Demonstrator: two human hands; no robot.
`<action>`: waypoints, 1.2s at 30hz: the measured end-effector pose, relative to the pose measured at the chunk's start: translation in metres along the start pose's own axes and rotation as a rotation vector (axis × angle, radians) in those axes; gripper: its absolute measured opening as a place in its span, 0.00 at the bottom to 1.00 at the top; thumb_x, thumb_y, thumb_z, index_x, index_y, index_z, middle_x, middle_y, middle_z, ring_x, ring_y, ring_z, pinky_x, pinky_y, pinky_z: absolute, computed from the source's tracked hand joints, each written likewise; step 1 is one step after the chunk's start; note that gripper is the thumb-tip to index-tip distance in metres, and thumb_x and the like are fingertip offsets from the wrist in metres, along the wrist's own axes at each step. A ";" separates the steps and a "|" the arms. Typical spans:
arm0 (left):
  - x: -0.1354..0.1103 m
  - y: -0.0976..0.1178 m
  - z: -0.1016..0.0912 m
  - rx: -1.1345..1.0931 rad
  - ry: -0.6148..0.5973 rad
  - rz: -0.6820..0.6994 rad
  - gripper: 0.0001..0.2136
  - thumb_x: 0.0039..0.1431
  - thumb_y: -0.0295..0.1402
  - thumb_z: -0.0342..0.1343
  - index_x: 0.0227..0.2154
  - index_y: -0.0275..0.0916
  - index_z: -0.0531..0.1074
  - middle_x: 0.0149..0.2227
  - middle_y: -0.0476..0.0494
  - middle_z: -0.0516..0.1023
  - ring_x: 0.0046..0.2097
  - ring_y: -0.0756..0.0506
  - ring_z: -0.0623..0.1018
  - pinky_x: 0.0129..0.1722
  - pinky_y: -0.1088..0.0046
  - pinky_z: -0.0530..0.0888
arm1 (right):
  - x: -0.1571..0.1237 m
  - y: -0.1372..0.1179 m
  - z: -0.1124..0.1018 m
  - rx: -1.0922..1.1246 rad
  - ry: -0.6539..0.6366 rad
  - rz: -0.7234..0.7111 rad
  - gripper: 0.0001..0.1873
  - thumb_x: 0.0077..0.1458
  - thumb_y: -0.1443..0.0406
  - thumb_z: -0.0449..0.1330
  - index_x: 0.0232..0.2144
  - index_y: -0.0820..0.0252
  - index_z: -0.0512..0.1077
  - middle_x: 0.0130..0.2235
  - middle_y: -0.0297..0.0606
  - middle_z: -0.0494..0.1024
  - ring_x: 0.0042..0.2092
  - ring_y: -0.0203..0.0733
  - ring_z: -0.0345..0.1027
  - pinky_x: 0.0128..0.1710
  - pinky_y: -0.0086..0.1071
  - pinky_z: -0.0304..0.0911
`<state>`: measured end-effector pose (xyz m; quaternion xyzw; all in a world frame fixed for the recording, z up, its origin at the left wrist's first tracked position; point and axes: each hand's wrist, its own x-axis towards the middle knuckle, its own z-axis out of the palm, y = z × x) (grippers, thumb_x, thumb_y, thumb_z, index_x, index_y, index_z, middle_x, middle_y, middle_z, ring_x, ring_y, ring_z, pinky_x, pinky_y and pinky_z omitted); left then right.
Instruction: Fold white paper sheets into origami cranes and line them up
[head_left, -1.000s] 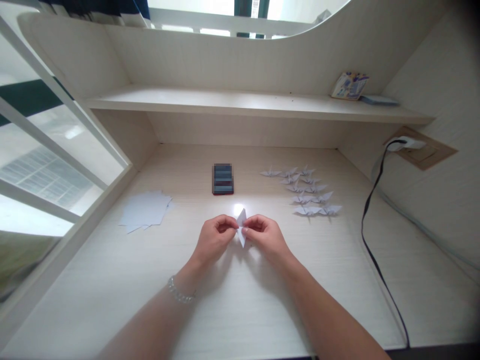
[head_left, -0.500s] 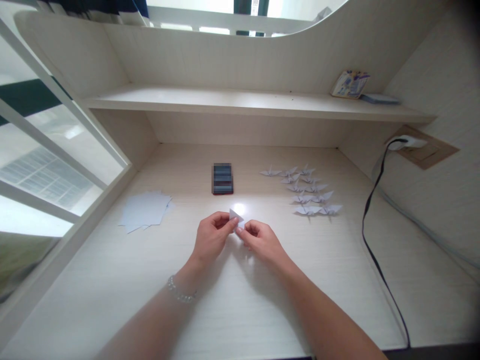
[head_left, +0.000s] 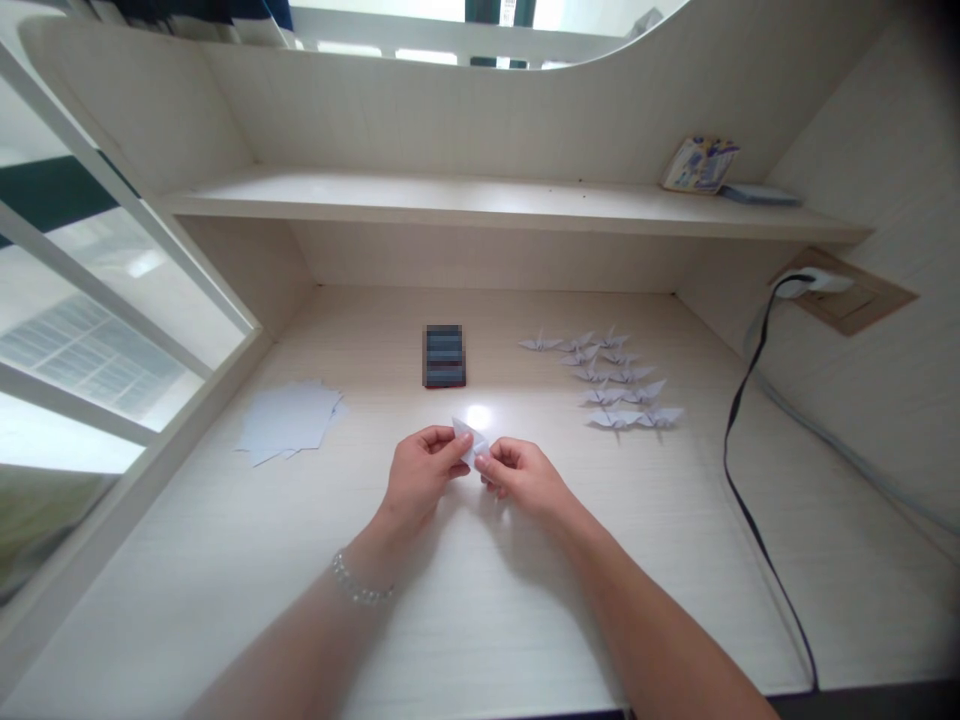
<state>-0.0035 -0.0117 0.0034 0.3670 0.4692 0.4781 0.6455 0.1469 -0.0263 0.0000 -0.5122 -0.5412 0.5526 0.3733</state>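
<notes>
A small folded piece of white paper [head_left: 469, 440] is pinched between both my hands just above the desk [head_left: 465, 600]. My left hand [head_left: 420, 475], with a bead bracelet on its wrist, grips the paper's left side with closed fingers. My right hand [head_left: 525, 478] pinches its right side. Several finished white paper cranes [head_left: 611, 380] lie in rows to the right of my hands. A loose stack of white paper sheets [head_left: 289, 420] lies to the left.
A dark phone [head_left: 445, 356] lies flat behind my hands. A black cable [head_left: 739, 470] runs from a wall socket [head_left: 814, 285] down the desk's right side. A shelf [head_left: 487, 205] above holds a small box [head_left: 699, 165] at the right. A railing borders the left.
The paper stood upright between my fingertips a second ago; now it is turned lower and flatter, and both hands have closed in on it slightly farther from me.
</notes>
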 end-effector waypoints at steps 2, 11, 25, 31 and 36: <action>-0.001 0.001 0.000 -0.017 -0.004 -0.019 0.12 0.42 0.37 0.65 0.26 0.33 0.74 0.27 0.45 0.77 0.28 0.50 0.75 0.29 0.75 0.72 | 0.001 0.001 -0.001 0.009 -0.013 0.008 0.16 0.49 0.54 0.60 0.21 0.61 0.66 0.21 0.33 0.70 0.22 0.34 0.61 0.23 0.29 0.57; -0.001 0.007 -0.002 -0.068 -0.097 -0.078 0.11 0.44 0.37 0.64 0.26 0.33 0.74 0.27 0.44 0.76 0.30 0.50 0.74 0.32 0.74 0.71 | -0.001 -0.001 0.000 0.033 0.007 -0.011 0.14 0.48 0.55 0.60 0.23 0.61 0.68 0.22 0.33 0.70 0.22 0.34 0.62 0.23 0.29 0.58; -0.003 0.004 -0.001 -0.003 -0.111 -0.016 0.12 0.42 0.35 0.66 0.27 0.33 0.74 0.27 0.43 0.77 0.28 0.49 0.75 0.30 0.74 0.70 | -0.002 -0.002 0.002 0.041 -0.001 -0.054 0.14 0.48 0.55 0.60 0.23 0.61 0.69 0.21 0.32 0.69 0.24 0.34 0.62 0.25 0.28 0.57; -0.001 0.002 -0.003 0.111 -0.078 0.062 0.13 0.42 0.35 0.65 0.29 0.32 0.75 0.27 0.42 0.78 0.28 0.49 0.74 0.28 0.75 0.69 | 0.001 -0.001 0.005 0.137 0.054 -0.057 0.15 0.49 0.54 0.60 0.27 0.61 0.70 0.24 0.34 0.70 0.24 0.34 0.61 0.23 0.28 0.57; -0.005 0.003 0.000 0.085 -0.099 0.056 0.11 0.42 0.33 0.66 0.29 0.33 0.74 0.25 0.46 0.77 0.27 0.51 0.74 0.26 0.78 0.68 | -0.001 -0.001 0.006 0.187 0.106 -0.075 0.12 0.51 0.58 0.59 0.25 0.61 0.69 0.24 0.33 0.69 0.26 0.33 0.60 0.25 0.26 0.57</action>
